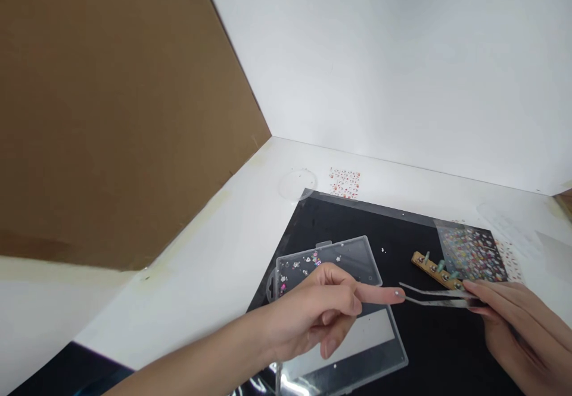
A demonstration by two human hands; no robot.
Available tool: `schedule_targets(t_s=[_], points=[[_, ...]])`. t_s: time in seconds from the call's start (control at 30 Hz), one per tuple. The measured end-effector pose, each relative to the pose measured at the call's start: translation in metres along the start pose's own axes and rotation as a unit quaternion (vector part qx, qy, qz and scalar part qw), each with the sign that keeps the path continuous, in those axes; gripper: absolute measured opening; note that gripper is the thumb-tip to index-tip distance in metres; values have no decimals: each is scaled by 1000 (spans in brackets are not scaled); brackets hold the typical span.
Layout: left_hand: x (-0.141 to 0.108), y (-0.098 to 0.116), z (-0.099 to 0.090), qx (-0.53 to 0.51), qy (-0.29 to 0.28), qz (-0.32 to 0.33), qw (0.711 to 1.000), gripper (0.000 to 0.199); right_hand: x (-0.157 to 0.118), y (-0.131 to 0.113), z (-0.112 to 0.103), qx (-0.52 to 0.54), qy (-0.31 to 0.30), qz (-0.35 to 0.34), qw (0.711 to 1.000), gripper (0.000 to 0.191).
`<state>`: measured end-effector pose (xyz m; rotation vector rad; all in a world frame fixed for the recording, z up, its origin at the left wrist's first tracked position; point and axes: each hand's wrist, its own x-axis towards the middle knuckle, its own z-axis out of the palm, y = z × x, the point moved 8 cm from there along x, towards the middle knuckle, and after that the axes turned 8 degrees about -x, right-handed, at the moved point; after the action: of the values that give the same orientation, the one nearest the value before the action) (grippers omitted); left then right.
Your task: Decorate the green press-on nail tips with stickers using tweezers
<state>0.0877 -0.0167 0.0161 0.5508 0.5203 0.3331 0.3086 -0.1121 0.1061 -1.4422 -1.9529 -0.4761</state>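
Left forearm (214,353) ran up to the left hand (330,301), its index finger extended, the others loosely curled, with a tiny pale stone (397,293) on the fingertip. The right hand (513,318) gripped metal tweezers (447,303), tips parted beside that fingertip, above the black mat (438,354) and near a clear case (348,265). The tweezers looked light and springy, best pinched along the arms; the stone seemed hard, slippery and easily flicked away, best gripped by its edges.

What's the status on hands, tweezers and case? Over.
Left hand: index finger extended, tiny gem on its tip. Right hand: holding tweezers, prongs apart beside gem. Clear case partly hidden behind left hand.
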Motion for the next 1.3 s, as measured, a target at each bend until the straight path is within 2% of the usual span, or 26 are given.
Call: schedule_targets(t_s=[0.2,0.33,0.57,0.73,0.83,0.93,1.3], points=[[-2,1,0,42,-6,1,999,46,-2,-1,2,4,-9,-6,1000,55],[-4,5,6,83,-7,1,996,47,-2,-1,2,4,-22,-6,1000,62],[-5,4,6,88,-7,1,996,52,-9,3,3,-7,-15,19,1000,72],[-5,6,9,68,-19,11,997,50,-7,2,1,-5,-4,11,1000,63],[-4,6,9,58,-34,17,998,49,-3,1,1,-12,-24,6,1000,48],[-3,3,8,60,-42,14,997,48,1,-2,-2,-15,-4,-9,1000,36],[-4,4,9,61,-50,21,997,47,0,-1,-4,-32,-35,-2,999,32]])
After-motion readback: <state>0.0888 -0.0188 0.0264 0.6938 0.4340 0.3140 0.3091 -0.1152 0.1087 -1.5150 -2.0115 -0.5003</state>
